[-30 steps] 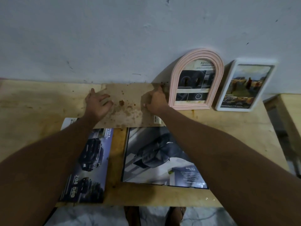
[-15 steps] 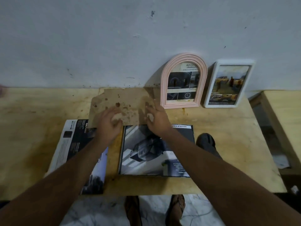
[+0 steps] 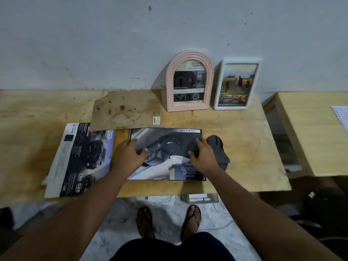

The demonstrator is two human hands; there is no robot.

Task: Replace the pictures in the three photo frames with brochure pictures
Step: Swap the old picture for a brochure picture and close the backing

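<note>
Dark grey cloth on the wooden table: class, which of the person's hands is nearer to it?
Right. The right hand rests on the right edge of the dark car brochure, beside the dark grey cloth; the left hand rests on its left edge, farther away.

Just one wide-angle head cam, high up, looking forward and down across the table point(image 3: 235, 140) to the far wall point(image 3: 94, 44).
</note>
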